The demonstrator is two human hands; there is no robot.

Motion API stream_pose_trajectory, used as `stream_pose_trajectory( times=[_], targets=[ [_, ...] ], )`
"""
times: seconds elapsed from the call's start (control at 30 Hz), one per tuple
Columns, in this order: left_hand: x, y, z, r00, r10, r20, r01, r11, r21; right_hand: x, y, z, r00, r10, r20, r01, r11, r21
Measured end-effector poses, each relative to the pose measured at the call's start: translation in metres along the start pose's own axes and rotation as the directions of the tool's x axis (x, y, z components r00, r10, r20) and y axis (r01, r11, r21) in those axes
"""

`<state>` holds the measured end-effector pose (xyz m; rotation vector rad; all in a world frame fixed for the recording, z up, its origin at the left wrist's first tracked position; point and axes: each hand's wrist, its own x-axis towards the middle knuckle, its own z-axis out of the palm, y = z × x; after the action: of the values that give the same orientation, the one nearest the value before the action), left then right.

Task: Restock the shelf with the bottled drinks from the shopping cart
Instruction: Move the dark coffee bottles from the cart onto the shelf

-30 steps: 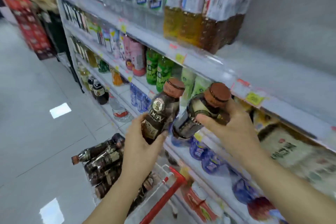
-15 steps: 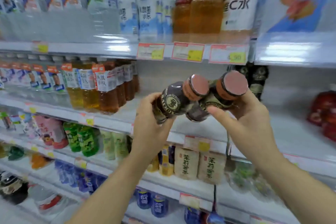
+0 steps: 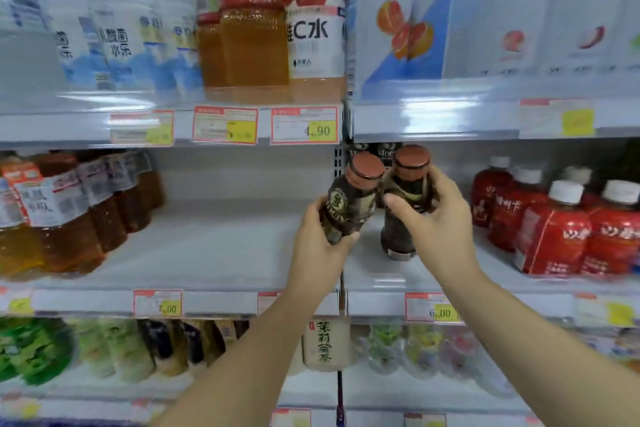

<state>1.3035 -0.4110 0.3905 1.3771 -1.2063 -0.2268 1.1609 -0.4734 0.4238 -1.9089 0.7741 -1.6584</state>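
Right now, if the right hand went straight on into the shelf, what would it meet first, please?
Probably the dark bottles at the back, behind the brown-capped bottle the right hand holds; red bottles stand aside. Depth is unclear.

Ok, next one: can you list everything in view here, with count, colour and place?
left-hand bottle: one, dark brown with brown cap, tilted over the middle shelf
right-hand bottle: one, same colours, upright, base low over the shelf board
middle shelf: one, white, bare stretch at centre
red bottles: several, red with white caps, middle shelf right
amber bottles: several, amber-brown, middle shelf left
pale bottles: several, white and blue, top shelf left
price tags: several, white, red and yellow, shelf edges
left hand: grips the tilted bottle
right hand: grips the upright bottle
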Motion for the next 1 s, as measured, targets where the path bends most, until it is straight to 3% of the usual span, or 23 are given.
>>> stream_pose_trajectory(
  times=[0.3, 0.4, 0.5, 0.6, 0.77, 1.0],
  targets=[
    [0.034, -0.009, 0.031, 0.992, -0.121, 0.038, 0.124, 0.986, -0.112, 0.045, 0.030, 0.012, 0.991, 0.129, -0.039, -0.130, 0.991, -0.039],
    [0.042, -0.012, 0.037, 0.988, -0.146, 0.052, 0.151, 0.983, -0.107, 0.040, 0.040, 0.010, 0.990, 0.129, 0.049, -0.129, 0.992, -0.012],
    [0.045, -0.014, 0.039, 0.990, -0.119, 0.081, 0.125, 0.990, -0.073, 0.025, 0.057, 0.001, 0.955, 0.195, 0.226, -0.200, 0.980, -0.001],
    [0.046, -0.021, 0.035, 0.984, -0.104, 0.145, 0.111, 0.993, -0.041, 0.019, 0.073, -0.009, 0.904, 0.295, 0.309, -0.263, 0.954, -0.142],
    [0.046, -0.032, 0.024, 0.929, -0.171, 0.328, 0.165, 0.985, 0.046, 0.035, 0.085, -0.003, 0.924, 0.327, 0.195, -0.227, 0.884, -0.408],
    [0.052, -0.030, 0.025, 0.941, -0.180, 0.286, 0.151, 0.981, 0.121, 0.047, 0.096, -0.014, 0.854, 0.441, 0.275, -0.317, 0.861, -0.397]
  ],
)
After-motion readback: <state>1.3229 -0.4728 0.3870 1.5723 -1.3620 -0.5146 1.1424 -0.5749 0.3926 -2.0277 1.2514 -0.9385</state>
